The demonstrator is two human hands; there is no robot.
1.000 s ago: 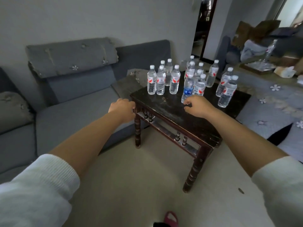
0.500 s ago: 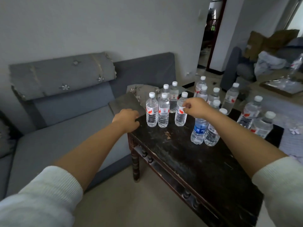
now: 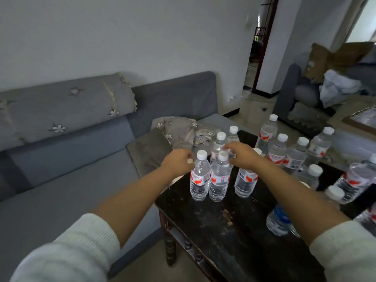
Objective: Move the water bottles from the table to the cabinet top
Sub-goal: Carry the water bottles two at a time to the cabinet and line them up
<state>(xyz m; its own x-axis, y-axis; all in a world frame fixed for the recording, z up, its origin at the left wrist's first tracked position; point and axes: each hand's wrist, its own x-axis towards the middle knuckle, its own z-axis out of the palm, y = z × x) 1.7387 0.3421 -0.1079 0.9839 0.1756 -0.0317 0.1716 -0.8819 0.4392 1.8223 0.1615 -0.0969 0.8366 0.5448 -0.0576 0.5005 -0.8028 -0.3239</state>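
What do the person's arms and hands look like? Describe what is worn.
Both arms wear white ribbed knit sleeves pushed up toward the elbows, leaving the forearms bare. The left hand and right hand are bare: no gloves, watch or rings visible.

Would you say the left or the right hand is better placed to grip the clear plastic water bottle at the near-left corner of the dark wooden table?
Probably the left hand: its fingertips are right beside that clear plastic water bottle, whereas the right hand hovers above its neighbours.
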